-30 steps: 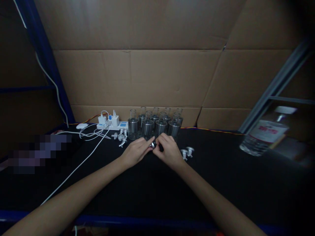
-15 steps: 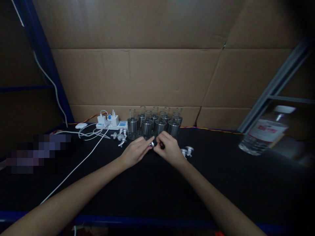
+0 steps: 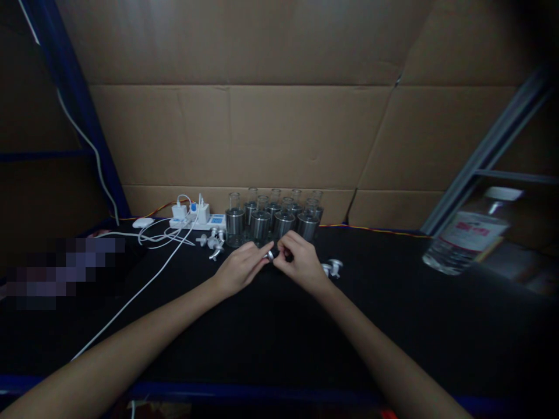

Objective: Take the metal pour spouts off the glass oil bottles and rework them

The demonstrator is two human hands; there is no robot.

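Note:
Between the thumb and fingers of my left hand (image 3: 240, 269) is a small silvery round cap (image 3: 270, 255), held in front of the glass bottles. My right hand (image 3: 301, 263) is closed in a pinch just to the right of the cap; what its fingertips hold, if anything, is too dark to tell. Close behind both hands several clear glass bottles (image 3: 261, 224) with narrow necks and metallic bodies stand upright in a cluster. Similar silvery, mushroom-shaped caps (image 3: 335, 267) lie beside my right wrist. More silvery pieces (image 3: 213, 241) are piled left of the bottles.
A white power strip (image 3: 216, 222) with plugged-in chargers and looping white cables (image 3: 144, 289) lies at the back left. On the right stands a clear labelled plastic bottle (image 3: 469, 235). Cardboard (image 3: 288, 134) walls the back of the black tabletop (image 3: 262, 337), between blue posts (image 3: 74, 87) and grey ones.
The right hand's fingers have shifted very slightly beside the cap. Both hands otherwise keep their place, and the view has moved only a little.

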